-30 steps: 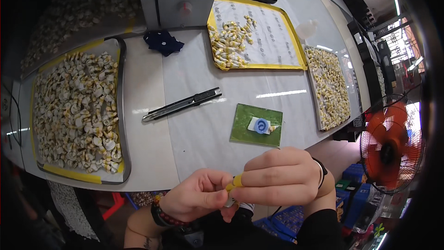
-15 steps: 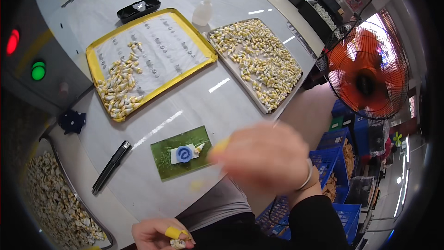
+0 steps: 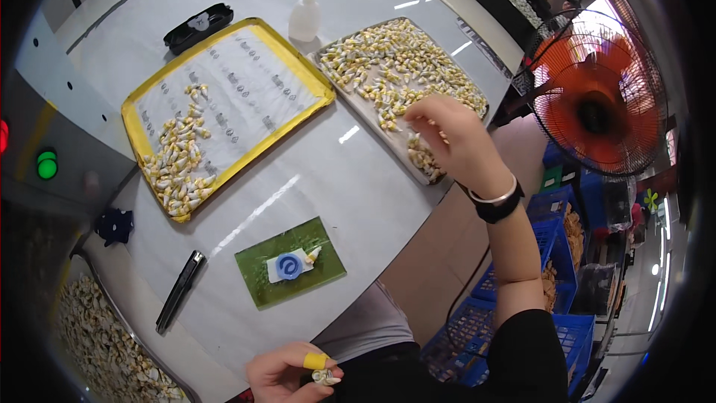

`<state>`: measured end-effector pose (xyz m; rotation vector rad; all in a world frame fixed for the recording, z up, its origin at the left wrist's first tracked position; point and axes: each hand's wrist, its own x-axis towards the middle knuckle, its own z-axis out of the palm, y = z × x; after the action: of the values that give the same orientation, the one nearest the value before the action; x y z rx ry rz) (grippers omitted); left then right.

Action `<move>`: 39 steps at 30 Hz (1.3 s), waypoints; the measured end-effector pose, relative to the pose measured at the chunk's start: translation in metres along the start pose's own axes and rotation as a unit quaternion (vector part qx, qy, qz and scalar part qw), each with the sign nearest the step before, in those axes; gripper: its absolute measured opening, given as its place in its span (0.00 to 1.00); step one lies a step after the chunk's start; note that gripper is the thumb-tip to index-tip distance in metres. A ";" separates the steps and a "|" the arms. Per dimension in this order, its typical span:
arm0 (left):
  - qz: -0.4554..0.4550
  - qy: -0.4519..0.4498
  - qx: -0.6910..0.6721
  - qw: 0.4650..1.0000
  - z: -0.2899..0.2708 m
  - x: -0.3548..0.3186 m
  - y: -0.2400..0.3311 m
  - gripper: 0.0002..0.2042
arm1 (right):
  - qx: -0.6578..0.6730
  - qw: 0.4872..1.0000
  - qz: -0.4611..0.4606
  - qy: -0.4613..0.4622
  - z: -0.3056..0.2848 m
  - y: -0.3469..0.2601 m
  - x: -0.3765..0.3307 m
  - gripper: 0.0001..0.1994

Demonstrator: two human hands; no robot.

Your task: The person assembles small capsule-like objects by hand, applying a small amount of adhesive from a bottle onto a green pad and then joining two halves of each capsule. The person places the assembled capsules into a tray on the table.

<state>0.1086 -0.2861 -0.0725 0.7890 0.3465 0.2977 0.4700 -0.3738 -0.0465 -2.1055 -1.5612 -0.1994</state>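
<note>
Near the lower edge, my left hand [image 3: 287, 373] pinches a small white shell-like piece [image 3: 326, 377] between thumb and a finger wrapped in yellow tape. My right hand [image 3: 455, 138], with a dark watch on the wrist, hangs over the near part of the right tray [image 3: 373, 125]. Its fingers are curved and apart, and I see nothing held in them. That tray is spread with many small white-and-yellow cone-shaped pieces [image 3: 403, 41]. Between my hands and the trays lies a green mat [image 3: 298, 287]. On it are a white block with a blue round top [image 3: 289, 266] and one yellow-tipped piece [image 3: 313, 254].
A yellow-rimmed tray [image 3: 257, 153] lined with printed paper holds similar pieces at its left. A black pen-like tool [image 3: 181, 292], a white bottle [image 3: 304, 19] and a black case [image 3: 198, 27] lie about the table. An orange fan [image 3: 597, 104] and blue crates [image 3: 522, 269] stand to the right.
My right hand has moved away from beside the green mat, up and right, to the right tray. My left hand keeps its piece and has shifted slightly right in the picture.
</note>
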 end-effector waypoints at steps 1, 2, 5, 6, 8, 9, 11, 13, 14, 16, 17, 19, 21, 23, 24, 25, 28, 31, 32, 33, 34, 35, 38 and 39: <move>0.021 0.003 0.019 1.000 -0.002 0.000 -0.002 0.17 | 0.056 0.998 0.014 0.015 0.002 -0.013 0.002 0.08; 0.042 0.007 0.039 0.998 -0.005 0.000 -0.004 0.17 | 0.112 0.993 0.029 0.029 0.002 -0.029 0.003 0.09; 0.058 0.008 0.022 0.998 -0.005 0.003 -0.005 0.17 | 0.136 0.982 -0.097 -0.087 -0.017 -0.077 -0.001 0.13; 0.066 0.022 0.011 0.997 -0.005 0.003 -0.004 0.17 | 0.175 0.968 -0.132 -0.125 -0.007 -0.091 0.001 0.14; 0.072 0.030 0.005 0.997 -0.004 0.002 0.000 0.17 | 0.199 0.948 -0.173 -0.179 0.010 -0.111 0.002 0.15; 0.075 0.036 -0.011 0.997 -0.002 0.002 -0.001 0.17 | 0.193 0.944 -0.188 -0.188 0.020 -0.116 -0.001 0.14; 0.077 0.036 -0.020 0.996 -0.002 0.001 -0.002 0.17 | 0.180 0.939 -0.190 -0.223 0.030 -0.121 0.004 0.13; 0.085 0.035 0.001 0.996 -0.006 0.000 -0.002 0.16 | 0.158 0.936 -0.201 -0.242 0.040 -0.125 0.010 0.12; 0.094 0.045 0.005 0.995 -0.007 -0.001 -0.002 0.16 | 0.139 0.937 -0.219 -0.234 0.044 -0.125 0.010 0.09; 0.115 0.061 0.012 0.991 -0.009 -0.004 -0.003 0.16 | 0.096 0.938 -0.254 -0.216 0.050 -0.125 0.013 0.06; 0.123 0.057 0.052 0.989 -0.015 -0.006 -0.005 0.15 | 0.094 0.937 -0.256 -0.218 0.052 -0.127 0.013 0.06; 0.136 0.046 0.131 0.981 -0.030 -0.008 -0.010 0.14 | 0.088 0.937 -0.257 -0.220 0.053 -0.131 0.011 0.05; 0.194 0.065 0.176 0.963 -0.029 -0.006 -0.013 0.14 | 0.083 0.938 -0.244 -0.233 0.053 -0.135 0.010 0.11; 0.226 0.071 0.236 0.943 -0.029 -0.005 -0.008 0.14 | 0.095 0.943 -0.233 -0.219 0.052 -0.138 0.008 0.14; 0.229 0.067 0.272 0.932 -0.028 -0.004 -0.002 0.14 | 0.109 0.947 -0.228 -0.200 0.050 -0.136 0.006 0.14; 0.231 0.064 0.309 0.920 -0.028 -0.004 0.003 0.13 | 0.124 0.950 -0.222 -0.181 0.049 -0.136 0.005 0.14; 0.258 0.043 0.367 0.893 -0.030 -0.003 0.005 0.13 | 0.286 0.946 -0.130 -0.084 0.036 -0.151 -0.013 0.07; 0.269 0.060 0.378 0.884 -0.026 -0.003 0.006 0.12 | 0.456 0.879 -0.084 -0.107 0.031 -0.163 -0.027 0.09; 0.268 0.060 0.377 0.884 -0.025 -0.002 0.007 0.12 | 0.501 0.856 -0.072 -0.106 0.033 -0.164 -0.031 0.10; 0.268 0.057 0.375 0.885 -0.023 -0.002 0.007 0.12 | 0.512 0.850 -0.077 -0.100 0.035 -0.164 -0.034 0.12; 0.268 0.053 0.373 0.886 -0.023 -0.001 0.008 0.12 | 0.525 0.842 -0.072 -0.099 0.037 -0.165 -0.036 0.12; 0.260 0.041 0.377 0.888 -0.023 -0.001 0.009 0.12 | 0.537 0.835 -0.067 -0.098 0.038 -0.165 -0.038 0.13; 0.252 0.021 0.385 0.887 -0.025 -0.002 0.009 0.14 | 0.541 0.831 -0.078 -0.109 0.039 -0.165 -0.040 0.12; 0.261 0.021 0.386 0.885 -0.024 -0.001 0.008 0.15 | 0.536 0.832 -0.086 -0.116 0.039 -0.165 -0.040 0.12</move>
<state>0.0969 -0.2657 -0.0820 1.6743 0.2848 0.7042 0.2972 -0.3541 -0.0452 -1.1064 -1.4489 0.7432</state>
